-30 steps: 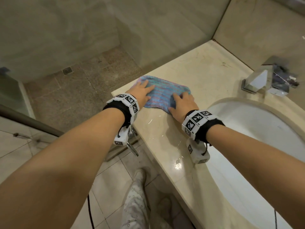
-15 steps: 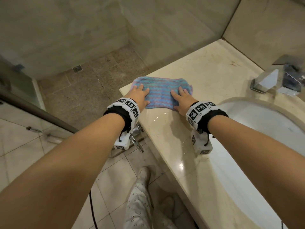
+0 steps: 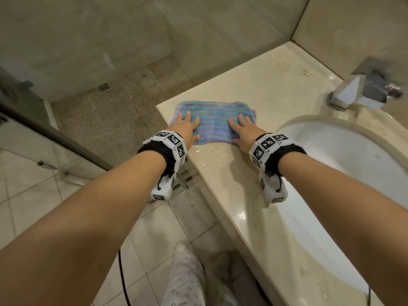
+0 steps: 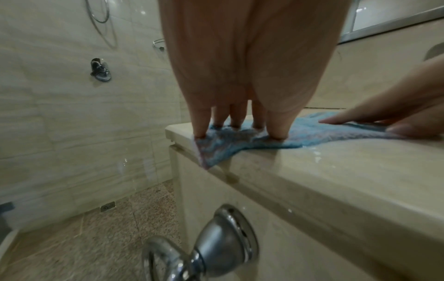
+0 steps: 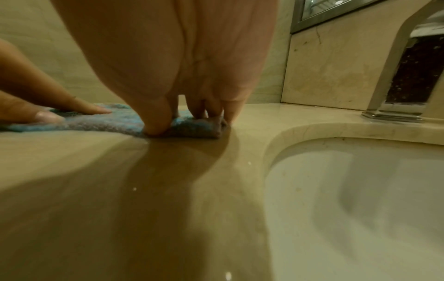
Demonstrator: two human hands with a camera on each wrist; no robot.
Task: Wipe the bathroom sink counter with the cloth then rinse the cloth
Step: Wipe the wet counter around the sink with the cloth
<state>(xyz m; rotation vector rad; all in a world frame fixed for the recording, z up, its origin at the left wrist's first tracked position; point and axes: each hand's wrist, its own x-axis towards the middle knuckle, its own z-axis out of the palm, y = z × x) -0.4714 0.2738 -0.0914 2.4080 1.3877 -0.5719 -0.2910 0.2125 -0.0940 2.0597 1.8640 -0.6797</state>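
A blue and pink striped cloth [image 3: 213,119] lies spread flat on the beige marble counter [image 3: 260,85], left of the sink bowl [image 3: 344,155]. My left hand [image 3: 187,127] presses flat on the cloth's left end near the counter's edge; its straight fingers [image 4: 280,125] push the cloth [image 4: 242,142] down, and one corner hangs over the edge. My right hand [image 3: 245,129] presses flat on the right end, fingers [image 5: 156,121] down on the bunched cloth [image 5: 115,121]. Wet streaks shine on the counter in front of the cloth.
A chrome faucet [image 3: 362,89] stands at the back right of the sink. The counter's left edge drops to a shower floor [image 3: 123,120] behind glass. A chrome knob [image 4: 221,245] sticks out of the counter's front face. My foot [image 3: 187,279] stands on the tiled floor.
Both hands have slid the cloth along the counter and spread apart, so the cloth now lies stretched wider and flatter. A wet trail shows in front of it.
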